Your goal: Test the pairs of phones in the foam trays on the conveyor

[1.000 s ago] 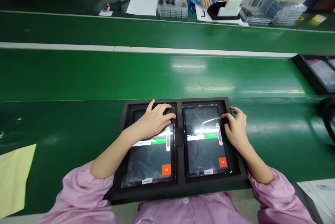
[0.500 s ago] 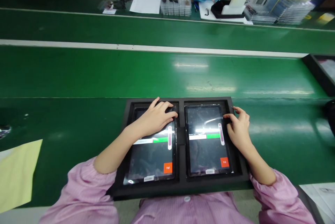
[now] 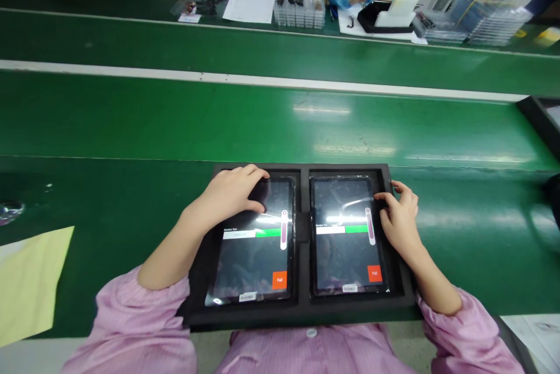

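Two tablets lie side by side in a black two-compartment tray (image 3: pixel 303 272). The left tablet (image 3: pixel 251 266) and the right tablet (image 3: pixel 345 257) each show a green bar, a slider and a red "Fail" square. Over the upper left of the left tablet is my left hand (image 3: pixel 234 193), fingers apart, thumb and fingertips above its screen; whether they touch it is unclear. My right hand (image 3: pixel 400 216) rests at the tray's right rim, fingers apart, one fingertip by the right tablet's upper right edge. Neither hand has anything in it.
A yellow sheet (image 3: pixel 35 283) lies on the green table (image 3: pixel 131 205) at left. Beyond the white strip (image 3: pixel 271 80), a person in blue handles something near a black stand (image 3: pixel 385 18). Clear trays (image 3: pixel 300 9) stand nearby. Another black tray (image 3: pixel 542 126) sits at far right.
My left hand has moved left, from the upper right of the left tablet to its upper left, uncovering more screen. My right hand stays put. The view has shifted slightly.
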A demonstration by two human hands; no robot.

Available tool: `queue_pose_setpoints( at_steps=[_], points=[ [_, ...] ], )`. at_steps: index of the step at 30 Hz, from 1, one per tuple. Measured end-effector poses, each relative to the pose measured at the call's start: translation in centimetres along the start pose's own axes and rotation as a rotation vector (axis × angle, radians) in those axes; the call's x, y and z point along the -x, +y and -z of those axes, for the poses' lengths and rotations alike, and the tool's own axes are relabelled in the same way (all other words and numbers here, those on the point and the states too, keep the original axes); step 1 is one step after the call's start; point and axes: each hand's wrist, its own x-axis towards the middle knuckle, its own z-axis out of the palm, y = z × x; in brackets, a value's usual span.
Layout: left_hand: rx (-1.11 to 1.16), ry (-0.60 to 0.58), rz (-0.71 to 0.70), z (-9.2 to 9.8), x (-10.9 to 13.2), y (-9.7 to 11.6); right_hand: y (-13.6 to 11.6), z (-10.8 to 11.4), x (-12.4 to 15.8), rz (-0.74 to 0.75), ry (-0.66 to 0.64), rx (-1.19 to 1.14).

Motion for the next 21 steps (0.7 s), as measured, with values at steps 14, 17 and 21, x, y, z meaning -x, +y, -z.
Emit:
queue_pose_setpoints(
  at_steps=[14, 17, 21],
  points=[
    [-0.032, -0.053, 0.002, 0.2, -1.2, -0.2, 0.2, -0.1, -0.1, 0.008, -0.010, 0.003],
    [-0.023, -0.043, 0.007, -0.1, -1.4, -0.2, 0.2, -0.2, -0.1, 0.001, -0.006, 0.007],
    [0.032, -0.011, 0.006, -0.6, -0.9, -0.8, 0.2, -0.5, 0.0, -0.011, 0.008, 0.014]
  ],
)
